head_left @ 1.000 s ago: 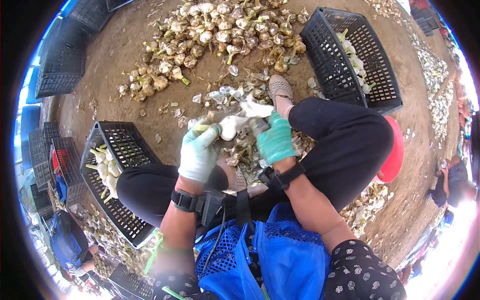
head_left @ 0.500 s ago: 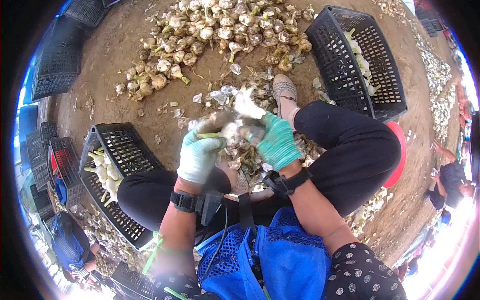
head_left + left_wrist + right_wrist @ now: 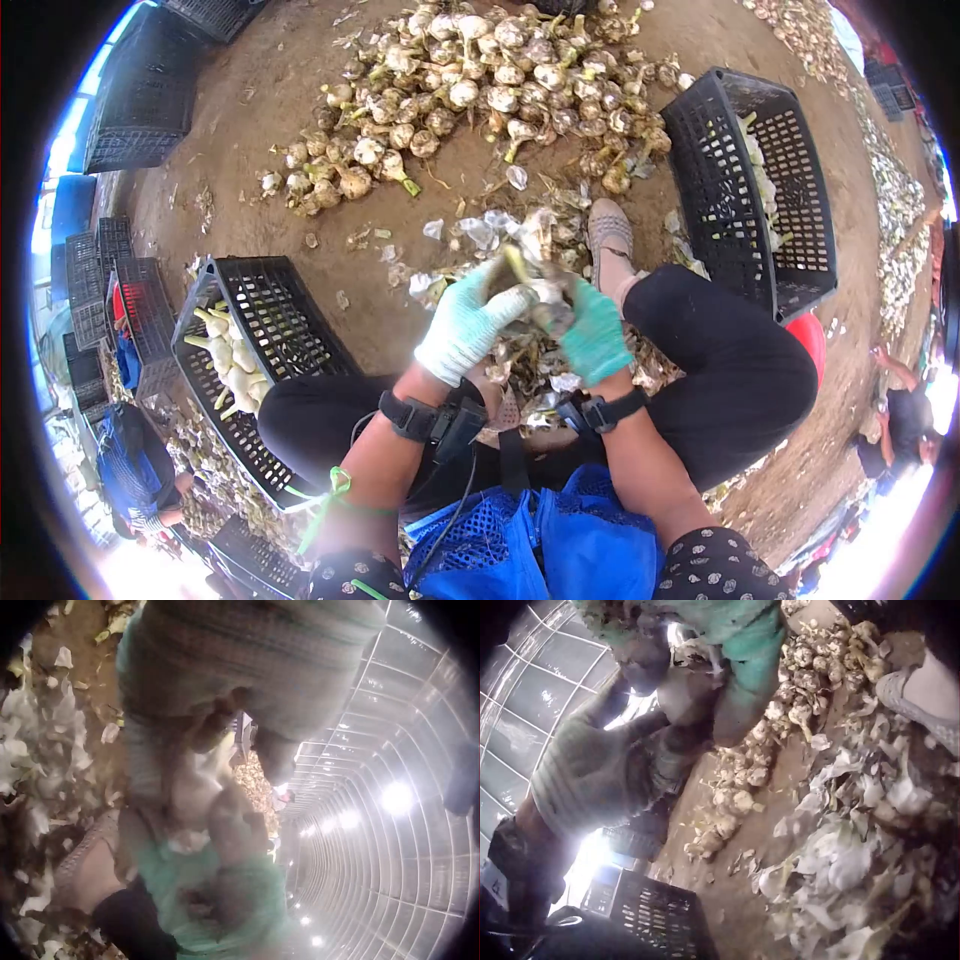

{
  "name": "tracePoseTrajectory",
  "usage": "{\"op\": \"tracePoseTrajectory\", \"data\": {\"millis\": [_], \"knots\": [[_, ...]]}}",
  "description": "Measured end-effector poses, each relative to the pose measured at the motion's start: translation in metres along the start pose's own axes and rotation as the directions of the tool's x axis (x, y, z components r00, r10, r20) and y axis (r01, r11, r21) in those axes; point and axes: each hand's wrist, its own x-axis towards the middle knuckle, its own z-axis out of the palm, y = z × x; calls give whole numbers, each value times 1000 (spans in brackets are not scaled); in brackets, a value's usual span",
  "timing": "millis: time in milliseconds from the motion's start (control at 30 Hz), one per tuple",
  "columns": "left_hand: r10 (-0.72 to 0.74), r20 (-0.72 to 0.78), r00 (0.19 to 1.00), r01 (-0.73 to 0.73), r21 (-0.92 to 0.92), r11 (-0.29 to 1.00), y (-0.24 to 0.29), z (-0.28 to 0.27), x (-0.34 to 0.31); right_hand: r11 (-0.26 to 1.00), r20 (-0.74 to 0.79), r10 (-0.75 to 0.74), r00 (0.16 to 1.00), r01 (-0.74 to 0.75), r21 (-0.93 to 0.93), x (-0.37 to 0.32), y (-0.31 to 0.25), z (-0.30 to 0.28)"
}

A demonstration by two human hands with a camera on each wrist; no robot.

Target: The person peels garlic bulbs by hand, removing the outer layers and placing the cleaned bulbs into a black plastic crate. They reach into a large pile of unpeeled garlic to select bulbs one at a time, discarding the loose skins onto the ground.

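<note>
Both hands wear knit gloves and meet over the loose skins between the feet. My left hand (image 3: 468, 322), in a pale glove, grips a garlic bulb (image 3: 548, 291) by its stem end (image 3: 515, 262). My right hand (image 3: 596, 338), in a green glove, has its fingers curled round the bulb's other side. In the right wrist view the round bulb (image 3: 686, 696) sits between the left fingers and the green glove (image 3: 751, 664). Up close in the left wrist view, the bulb (image 3: 191, 791) is blurred and partly hidden by fingers. The glove fingertips look dirty.
A heap of unpeeled garlic (image 3: 470, 90) spreads ahead on the dirt floor. Black crates holding cleaned white bulbs stand at left (image 3: 285, 325) and right (image 3: 720, 210). Papery skins (image 3: 490, 232) litter the ground by a shoe (image 3: 608, 235). Other people sit at both edges.
The view has shifted, with the scene lower in frame. Loose white skin that stuck up near the right hand is no longer seen there. Both hands have closed in together on the bulb.
</note>
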Motion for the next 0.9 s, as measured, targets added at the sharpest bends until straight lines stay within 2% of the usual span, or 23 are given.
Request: {"op": "tracePoseTrajectory", "data": {"millis": [33, 67, 133, 167, 200, 233, 267, 300, 333, 367, 400, 433, 467, 500, 533, 567, 600, 633, 700, 767, 800, 833, 900], "knots": [[-5, 41, 999, 6, -5, 1000, -10, -8, 9, 975, -33, 207, 978, -204, 84, 6, -16, -10], [-151, 66, 986, 163, -253, 954, 3, -11, 12, 903, -48, 408, 912, -395, 171, 11, -23, -20], [-113, -28, 993, 102, -262, 960, 2, -32, 34, 999, -320, -24, 947, 15, -28, 18, 1, -49], [-133, -166, 977, 105, -163, 981, -8, -48, 51, 721, -244, 32, 969, 147, 677, 25, -18, -66], [-91, -315, 945, 66, -89, 994, -19, -63, 66, 18, -156, 18, 988, 156, 988, 31, -42, -82], [115, -409, 905, -25, 219, 975, -42, -88, 88, 139, -222, 37, 974, 214, 967, 31, -42, -96], [-7, -494, 869, 277, 476, 835, -19, -94, 95, 264, -292, 48, 955, 270, 926, 30, -43, -105], [273, -458, 846, 213, 759, 615, -39, -117, 112, 326, -325, 30, 945, 298, 897, 35, -47, -100], [347, -359, 867, 211, 893, 397, -53, -138, 126, 266, -204, -20, 979, 202, 942, 42, -33, -98], [291, -268, 918, 251, 963, 97, -46, -142, 136, -265, -91, 138, 986, 125, 956, 42, 0, -92], [190, -220, 957, 229, 973, -22, -46, -149, 151, -200, -158, 151, 976, 186, 962, 26, 21, -94], [225, -106, 969, 149, 972, -181, -54, -159, 163, 120, -136, 118, 984, 121, 985, 26, 23, -82], [100, -126, 987, 151, 936, -319, -67, -175, 178, 422, -93, 117, 989, 35, 906, 28, 22, -67], [19, -264, 964, 254, 901, -352, -42, -147, 183, 670, -45, 152, 987, -70, 739, 31, 21, -51], [44, -142, 989, 146, 865, -481, -52, -160, 190, 836, 8, 221, 975, -194, 514, 35, 19, -35], [20, -177, 984, 162, 843, -512, -60, -167, 204, 916, 54, 307, 950, -310, 255, 38, 17, -21], [56, -102, 993, 116, 839, -532, -71, -178, 208, 915, 90, 402, 911, -403, -16, 40, 16, -11], [79, -79, 994, 108, 855, -508, -72, -178, 212, 915, 83, 403, 911, -403, -18, 42, 21, -4], [117, -68, 991, 117, 863, -491, -70, -174, 212, 928, -50, 74, 996, -88, -362, 39, 35, 4], [32, -115, 993, 115, 851, -512, -38, -143, 200, 949, -98, 56, 994, -83, -304, 43, 29, 7], [57, -37, 998, 62, 851, -522, -74, -175, 209, 966, -153, 40, 987, -78, -245, 44, 24, 8], [57, 17, 998, 16, 847, -532, -79, -175, 201, 960, -89, 223, 971, -234, -151, 42, 22, 4], [70, 53, 996, -7, 847, -532, -94, -182, 192, 964, -133, 134, 982, -161, -211, 37, 16, -2]]}}
